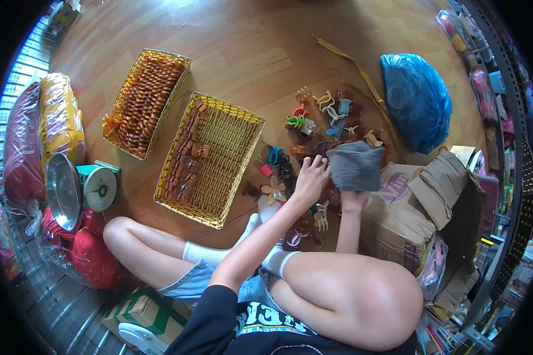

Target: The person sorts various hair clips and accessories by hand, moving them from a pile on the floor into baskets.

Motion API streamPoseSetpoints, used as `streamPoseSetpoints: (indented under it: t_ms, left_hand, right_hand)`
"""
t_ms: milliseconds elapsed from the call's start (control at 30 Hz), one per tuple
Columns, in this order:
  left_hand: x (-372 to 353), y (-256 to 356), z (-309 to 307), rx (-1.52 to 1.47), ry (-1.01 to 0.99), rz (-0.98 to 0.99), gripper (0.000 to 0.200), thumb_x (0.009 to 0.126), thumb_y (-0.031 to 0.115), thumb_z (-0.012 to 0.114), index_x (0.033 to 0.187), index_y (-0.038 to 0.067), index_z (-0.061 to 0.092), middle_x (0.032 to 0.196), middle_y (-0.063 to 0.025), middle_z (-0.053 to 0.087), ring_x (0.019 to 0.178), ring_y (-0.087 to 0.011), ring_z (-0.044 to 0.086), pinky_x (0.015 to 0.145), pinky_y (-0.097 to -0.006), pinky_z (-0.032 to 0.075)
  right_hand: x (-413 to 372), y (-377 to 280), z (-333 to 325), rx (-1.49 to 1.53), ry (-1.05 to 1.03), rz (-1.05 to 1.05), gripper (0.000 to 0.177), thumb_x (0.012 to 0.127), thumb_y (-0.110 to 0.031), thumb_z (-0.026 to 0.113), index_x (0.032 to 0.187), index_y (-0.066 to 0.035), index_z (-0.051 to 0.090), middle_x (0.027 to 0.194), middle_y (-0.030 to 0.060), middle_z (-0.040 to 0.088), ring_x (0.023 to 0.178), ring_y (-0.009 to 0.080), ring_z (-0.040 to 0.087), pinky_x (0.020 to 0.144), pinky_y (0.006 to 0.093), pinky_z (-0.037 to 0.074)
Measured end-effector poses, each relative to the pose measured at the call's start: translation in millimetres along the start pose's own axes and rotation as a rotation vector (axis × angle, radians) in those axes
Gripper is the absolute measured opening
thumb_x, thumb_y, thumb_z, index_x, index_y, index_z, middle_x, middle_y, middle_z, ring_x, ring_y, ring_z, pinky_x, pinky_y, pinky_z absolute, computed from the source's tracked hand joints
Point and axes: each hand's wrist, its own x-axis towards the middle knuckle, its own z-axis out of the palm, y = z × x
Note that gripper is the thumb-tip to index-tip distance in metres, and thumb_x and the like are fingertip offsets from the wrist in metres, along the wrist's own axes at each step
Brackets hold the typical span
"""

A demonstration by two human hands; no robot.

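Observation:
A folded grey cloth [356,167] rests in my right hand [354,200], whose fingers go behind or under it. Just left of the cloth, my left hand [312,177] has its fingers bent together; whether a small piece lies between them is hidden. Beneath and around both hands spreads a loose pile of hair claw clips in many colours, among them a green clip [301,123], a blue clip [273,155] and a beige flower-shaped clip [273,190].
One gold woven basket [234,171] holds amber clips along its left side; another basket [160,53] is filled with amber clips. A green scale [100,188] stands at left. On the right are a blue plastic bag [417,100], a cardboard box [397,219] and a yellow strap [361,74].

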Motion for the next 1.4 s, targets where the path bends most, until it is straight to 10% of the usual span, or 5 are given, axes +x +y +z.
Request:
streamPoseSetpoints:
  t_ms: [467,533,600,933,1400]
  left_hand:
    - [-50,-42,-61,-0.776,0.433,-0.216,0.025,0.069,0.005,0.077,0.083,0.003,0.056,0.098,-0.0113,0.056,0.091,-0.0289,0.061,0.075,-0.0357,0.052]
    - [-65,-44,-84,-0.749,0.347,-0.149,0.033,0.066,0.005,0.077,0.093,0.004,0.058,0.101,-0.013,0.057,0.093,-0.03,0.06,0.079,-0.038,0.051]
    - [-75,-44,-108,-0.696,0.345,-0.115,0.036,0.068,0.006,0.073,0.101,0.005,0.058,0.102,-0.0123,0.057,0.095,-0.0323,0.06,0.081,-0.0395,0.05]
    - [-131,-65,-114,-0.553,0.586,-0.308,0.061,0.061,0.013,0.08,0.117,0.009,0.057,0.113,-0.0101,0.055,0.105,-0.0305,0.052,0.091,-0.0423,0.041]
    - [-143,-59,-118,-1.073,0.654,-0.316,0.056,0.062,0.032,0.083,0.109,0.007,0.067,0.129,-0.0152,0.049,0.124,-0.0314,0.046,0.101,-0.0427,0.041]
  right_hand:
    - [-9,1,7,-0.396,-0.391,-0.089,0.052,0.094,-0.037,0.049,0.136,-0.007,0.046,0.139,0.0112,0.047,0.13,0.0285,0.042,0.111,0.0449,0.031]
    - [-12,12,5,-1.99,-0.509,-0.338,0.051,0.089,-0.026,0.062,0.132,-0.004,0.048,0.128,0.0082,0.055,0.115,0.0222,0.053,0.101,0.0336,0.041]
    - [-19,57,23,-1.432,-0.533,0.284,0.048,0.092,-0.025,0.058,0.131,0.0,0.047,0.122,0.0057,0.056,0.112,0.0157,0.052,0.099,0.0279,0.039]
    - [-46,133,17,-0.786,-0.483,0.625,0.052,0.087,-0.031,0.068,0.124,0.001,0.051,0.112,0.0083,0.062,0.103,0.0159,0.06,0.091,0.0311,0.048]
    - [-55,166,-14,-1.064,-0.374,0.203,0.032,0.096,-0.024,0.054,0.124,-0.009,0.051,0.12,0.0036,0.058,0.11,0.0161,0.057,0.093,0.0319,0.047]
